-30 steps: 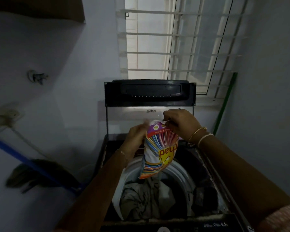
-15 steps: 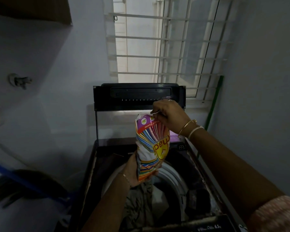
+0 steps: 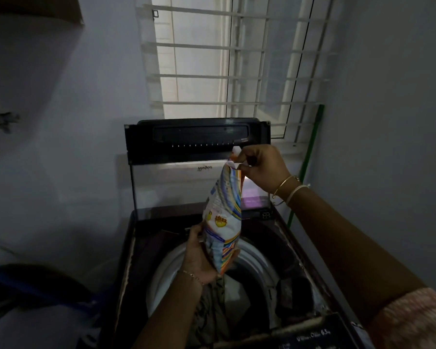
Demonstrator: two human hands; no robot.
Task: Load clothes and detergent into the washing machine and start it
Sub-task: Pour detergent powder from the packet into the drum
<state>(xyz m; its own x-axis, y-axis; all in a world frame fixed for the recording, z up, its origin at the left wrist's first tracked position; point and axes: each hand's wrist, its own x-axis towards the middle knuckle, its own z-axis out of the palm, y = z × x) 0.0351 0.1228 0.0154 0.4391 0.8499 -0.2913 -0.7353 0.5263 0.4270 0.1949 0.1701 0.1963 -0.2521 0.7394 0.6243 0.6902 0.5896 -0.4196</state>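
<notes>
Detergent packet (image 3: 223,215) held above open washing machine (image 3: 282,230).
Right hand (image 3: 262,170) pinches its top; left hand (image 3: 202,253) grips its base; clothes (image 3: 222,298) in drum.

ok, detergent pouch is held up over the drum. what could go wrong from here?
1. The right hand only pinches the detergent pouch by its top corner. That grip could slip, dropping the pouch onto the clothes.
2. The pouch's lower end, held by the left hand, hangs close to the drum rim, so powder might land outside the drum.
3. The room is dim, so the dose may be hard to judge.
</notes>
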